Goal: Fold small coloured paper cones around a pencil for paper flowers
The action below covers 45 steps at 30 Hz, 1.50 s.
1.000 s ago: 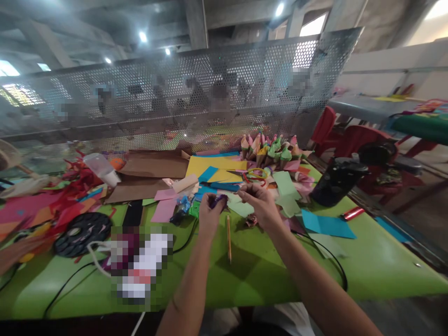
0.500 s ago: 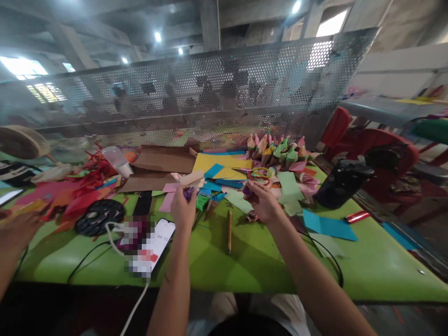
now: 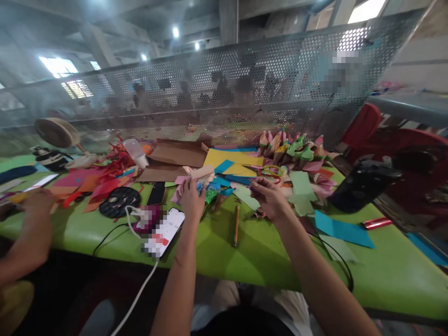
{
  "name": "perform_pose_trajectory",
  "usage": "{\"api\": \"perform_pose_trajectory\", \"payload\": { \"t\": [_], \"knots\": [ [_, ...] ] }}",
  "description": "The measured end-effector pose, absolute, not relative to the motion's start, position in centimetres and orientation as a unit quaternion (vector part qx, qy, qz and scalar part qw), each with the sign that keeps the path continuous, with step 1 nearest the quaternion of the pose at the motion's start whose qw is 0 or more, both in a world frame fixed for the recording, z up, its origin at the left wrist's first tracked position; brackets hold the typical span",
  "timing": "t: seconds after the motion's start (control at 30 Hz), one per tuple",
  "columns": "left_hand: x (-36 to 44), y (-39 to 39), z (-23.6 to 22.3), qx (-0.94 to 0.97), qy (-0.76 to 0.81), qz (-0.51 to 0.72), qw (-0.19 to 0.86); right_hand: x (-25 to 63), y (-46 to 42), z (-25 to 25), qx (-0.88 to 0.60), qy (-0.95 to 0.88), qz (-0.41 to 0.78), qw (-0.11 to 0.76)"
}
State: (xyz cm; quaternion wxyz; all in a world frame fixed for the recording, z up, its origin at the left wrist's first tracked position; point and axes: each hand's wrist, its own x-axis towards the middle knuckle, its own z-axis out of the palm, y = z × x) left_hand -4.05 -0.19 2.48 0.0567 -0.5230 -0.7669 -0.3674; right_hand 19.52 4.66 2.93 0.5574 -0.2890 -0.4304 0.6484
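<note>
My left hand reaches over the small paper scraps at mid-table, its thumb and fingers apart beside a beige paper piece and a crumpled blue scrap. What its fingertips touch is partly hidden. My right hand is closed in a pinch on a small purple piece, probably crumpled paper; most of it is covered by the fingers. A pencil lies on the green tabletop between my forearms. Shiny green paper sits just right of my left hand.
Paper cones stand at the back right, near scissors and yellow sheets. A black bottle is at right. A phone with a white cable lies left. Another person's hand works at far left.
The view has swung left. My left hand has moved from holding a purple piece to the scraps, and the purple is no longer seen there. My right hand keeps its pinch.
</note>
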Motion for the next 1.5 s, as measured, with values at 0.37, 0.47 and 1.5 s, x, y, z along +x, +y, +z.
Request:
{"api": "perform_pose_trajectory", "payload": {
  "t": [0.37, 0.47, 1.5],
  "knots": [
    [4.6, 0.8, 5.1, -0.716, -0.473, -0.491, -0.149, 18.7, 4.3, 3.0, -0.28, -0.433, 0.677, 0.525],
    [4.5, 1.5, 4.8, -0.746, -0.474, -0.456, -0.104, 18.5, 4.5, 2.8, -0.274, -0.421, 0.681, 0.533],
    [2.9, 1.9, 3.3, -0.511, -0.488, -0.643, -0.295, 16.8, 2.3, 3.9, -0.205, -0.497, 0.737, 0.411]
  ]
}}
